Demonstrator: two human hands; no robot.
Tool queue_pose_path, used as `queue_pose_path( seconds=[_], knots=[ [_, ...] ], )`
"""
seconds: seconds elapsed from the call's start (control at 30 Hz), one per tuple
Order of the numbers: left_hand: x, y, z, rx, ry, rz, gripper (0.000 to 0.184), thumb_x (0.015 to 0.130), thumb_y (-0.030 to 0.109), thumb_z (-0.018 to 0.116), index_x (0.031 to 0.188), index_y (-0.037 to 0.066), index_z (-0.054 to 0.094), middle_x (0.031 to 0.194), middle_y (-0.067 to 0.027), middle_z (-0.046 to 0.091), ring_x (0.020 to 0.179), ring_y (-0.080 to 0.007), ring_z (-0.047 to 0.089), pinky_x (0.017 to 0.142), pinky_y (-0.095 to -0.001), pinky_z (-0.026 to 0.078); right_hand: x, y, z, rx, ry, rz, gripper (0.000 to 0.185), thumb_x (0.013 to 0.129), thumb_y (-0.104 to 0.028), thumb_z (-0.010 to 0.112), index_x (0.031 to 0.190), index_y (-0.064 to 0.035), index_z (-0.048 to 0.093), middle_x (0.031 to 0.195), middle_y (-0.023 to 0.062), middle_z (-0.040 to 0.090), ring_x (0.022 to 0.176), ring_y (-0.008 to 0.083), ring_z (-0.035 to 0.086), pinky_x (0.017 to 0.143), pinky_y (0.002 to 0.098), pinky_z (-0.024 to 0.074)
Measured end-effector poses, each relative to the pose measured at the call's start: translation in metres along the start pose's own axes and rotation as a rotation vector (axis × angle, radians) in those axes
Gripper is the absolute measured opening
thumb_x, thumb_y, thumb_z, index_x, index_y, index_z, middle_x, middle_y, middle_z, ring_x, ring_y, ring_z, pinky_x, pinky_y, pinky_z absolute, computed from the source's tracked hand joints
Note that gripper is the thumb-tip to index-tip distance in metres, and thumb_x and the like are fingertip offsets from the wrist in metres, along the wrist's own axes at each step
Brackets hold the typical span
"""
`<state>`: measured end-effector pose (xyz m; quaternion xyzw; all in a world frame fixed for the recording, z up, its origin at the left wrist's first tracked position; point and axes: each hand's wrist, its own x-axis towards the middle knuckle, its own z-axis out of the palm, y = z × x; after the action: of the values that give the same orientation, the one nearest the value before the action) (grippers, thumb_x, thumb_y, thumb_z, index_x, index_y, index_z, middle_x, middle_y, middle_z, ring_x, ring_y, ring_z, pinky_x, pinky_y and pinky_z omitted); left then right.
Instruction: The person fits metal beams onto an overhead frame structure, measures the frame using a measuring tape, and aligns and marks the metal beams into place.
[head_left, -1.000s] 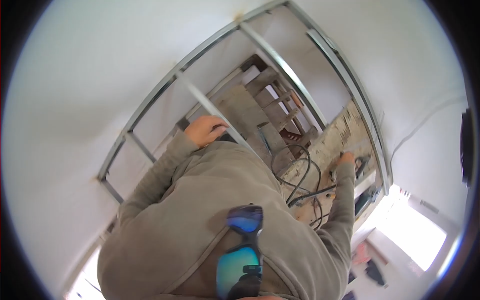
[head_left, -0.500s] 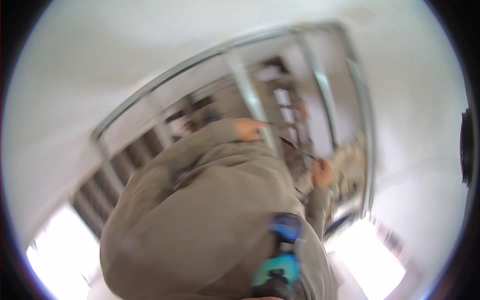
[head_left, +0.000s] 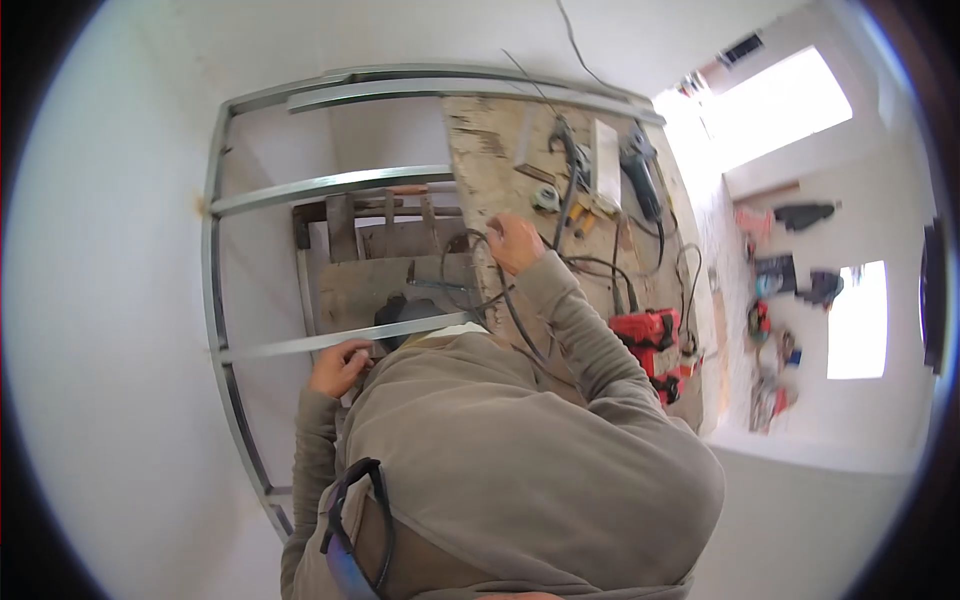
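Two bare hands out front, sunglasses (head_left: 352,525) hung at the chest of the grey-brown top (head_left: 540,460).

Left hand (head_left: 340,368): arm bent, forearm running up from the lower left, fingers bent inward beside the near metal crossbar (head_left: 345,339), close to the torso. Not spread flat; can't tell if it grips the bar.

Right hand (head_left: 515,243): reached farther forward, forearm slanting up and left across the wooden board (head_left: 480,150). Fingers bent, tips at the black cable (head_left: 519,322). Looks like contact; can't confirm a pinch, fingertips too small. Hands well apart.

Cable loops over the board's left edge, partly above the opening, one run dropping toward the torso.

Right of the right forearm: red power tool (head_left: 648,328) on the board. Beyond the right hand: tape measure (head_left: 546,199), white block (head_left: 605,165), and angle grinder (head_left: 641,172) lying to the block's right.

Farther: outer metal frame (head_left: 212,250) runs round the left and far sides, second crossbar (head_left: 330,188) ending at the board. Off right, bright window (head_left: 857,320) and dark clothing (head_left: 803,215) on the far side.
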<state>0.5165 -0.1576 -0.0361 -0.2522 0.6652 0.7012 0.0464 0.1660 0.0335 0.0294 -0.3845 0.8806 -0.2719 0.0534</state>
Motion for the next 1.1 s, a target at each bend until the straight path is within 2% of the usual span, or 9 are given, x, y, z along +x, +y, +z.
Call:
queue_pose_path(
  seconds=[0.03, 0.13, 0.33, 0.53, 0.7, 0.83, 0.87, 0.97, 1.1],
  knots=[
    [0.007, 0.014, 0.001, -0.011, 0.065, 0.059, 0.023, 0.094, 0.011, 0.052, 0.111, -0.001, 0.063, 0.080, -0.0073, 0.064, 0.072, -0.0122, 0.061, 0.066, -0.0276, 0.050, 0.002, 0.001, -0.005, 0.037, 0.036, 0.073, 0.020, 0.082, -0.015, 0.057, 0.094, -0.0011, 0.063, 0.091, 0.0195, 0.064, 0.090, 0.0372, 0.061, 0.081, 0.0427, 0.0479],
    [0.031, 0.033, 0.000, -0.010, 0.199, 0.046, 0.022, 0.093, 0.010, 0.053, 0.109, -0.001, 0.063, 0.078, -0.0061, 0.063, 0.067, -0.0116, 0.058, 0.063, -0.0265, 0.048, 0.009, 0.024, -0.018, 0.017, 0.209, 0.180, 0.020, 0.082, -0.013, 0.056, 0.097, -0.0014, 0.062, 0.092, 0.0194, 0.061, 0.091, 0.0370, 0.058, 0.081, 0.0426, 0.0470],
    [0.089, 0.015, -0.024, 0.365, 0.360, 0.157, 0.025, 0.089, 0.010, 0.054, 0.110, 0.001, 0.063, 0.073, -0.0054, 0.063, 0.068, -0.0118, 0.058, 0.063, -0.0264, 0.047, -0.006, 0.045, -0.079, 0.112, 0.577, 0.303, 0.019, 0.081, -0.007, 0.055, 0.099, -0.0027, 0.061, 0.097, 0.0202, 0.056, 0.090, 0.0373, 0.056, 0.079, 0.0428, 0.0465],
    [0.141, 0.039, -0.046, 0.679, -0.051, 0.087, 0.022, 0.087, 0.010, 0.056, 0.104, 0.001, 0.066, 0.080, -0.0082, 0.066, 0.074, -0.0165, 0.062, 0.070, -0.0294, 0.049, -0.016, 0.065, -0.089, 0.145, 0.591, 0.426, 0.023, 0.080, -0.003, 0.056, 0.103, -0.0043, 0.062, 0.101, 0.0185, 0.058, 0.091, 0.0362, 0.058, 0.081, 0.0406, 0.0476],
    [0.191, 0.076, -0.019, 0.311, 0.139, 0.118, 0.019, 0.089, 0.015, 0.058, 0.098, 0.001, 0.067, 0.076, -0.0065, 0.065, 0.069, -0.0111, 0.059, 0.064, -0.0264, 0.047, -0.002, 0.100, -0.073, 0.011, 0.624, 0.457, 0.023, 0.079, -0.004, 0.059, 0.102, -0.0025, 0.062, 0.098, 0.0171, 0.062, 0.088, 0.0333, 0.061, 0.078, 0.0396, 0.0483],
    [0.274, 0.124, -0.034, 0.327, 0.144, 0.228, 0.019, 0.089, 0.017, 0.059, 0.094, 0.001, 0.067, 0.072, -0.0047, 0.064, 0.062, -0.0103, 0.057, 0.058, -0.0284, 0.046, 0.024, 0.077, -0.068, 0.227, 0.524, 0.395, 0.016, 0.083, -0.008, 0.061, 0.097, -0.0011, 0.065, 0.091, 0.0156, 0.064, 0.083, 0.0289, 0.061, 0.075, 0.0366, 0.0486],
    [0.299, 0.141, -0.044, 0.460, 0.199, 0.258, 0.018, 0.087, 0.017, 0.058, 0.093, 0.002, 0.067, 0.071, -0.0043, 0.063, 0.062, -0.0105, 0.058, 0.059, -0.0293, 0.047, 0.027, 0.070, -0.058, 0.253, 0.475, 0.356, 0.015, 0.083, -0.008, 0.061, 0.096, -0.0008, 0.065, 0.091, 0.0157, 0.064, 0.083, 0.0287, 0.062, 0.074, 0.0362, 0.0486],
    [0.365, 0.166, -0.076, -0.109, 0.513, 0.147, 0.030, 0.082, 0.011, 0.062, 0.111, 0.004, 0.060, 0.075, -0.0071, 0.061, 0.062, -0.0136, 0.056, 0.059, -0.0297, 0.047, 0.030, 0.042, -0.035, 0.324, 0.329, 0.255, 0.014, 0.085, -0.008, 0.059, 0.095, 0.0008, 0.065, 0.088, 0.0161, 0.065, 0.081, 0.0284, 0.063, 0.074, 0.0352, 0.0489],
    [0.431, 0.174, -0.158, -0.393, 0.974, -0.073, 0.055, 0.077, 0.015, 0.067, 0.127, 0.003, 0.047, 0.082, -0.0114, 0.058, 0.070, -0.0167, 0.056, 0.060, -0.0335, 0.050, 0.019, 0.008, -0.017, 0.488, 0.134, 0.236, 0.016, 0.086, -0.007, 0.059, 0.097, 0.0017, 0.066, 0.087, 0.0137, 0.067, 0.081, 0.0198, 0.063, 0.077, 0.0303, 0.0491]
  ],
)
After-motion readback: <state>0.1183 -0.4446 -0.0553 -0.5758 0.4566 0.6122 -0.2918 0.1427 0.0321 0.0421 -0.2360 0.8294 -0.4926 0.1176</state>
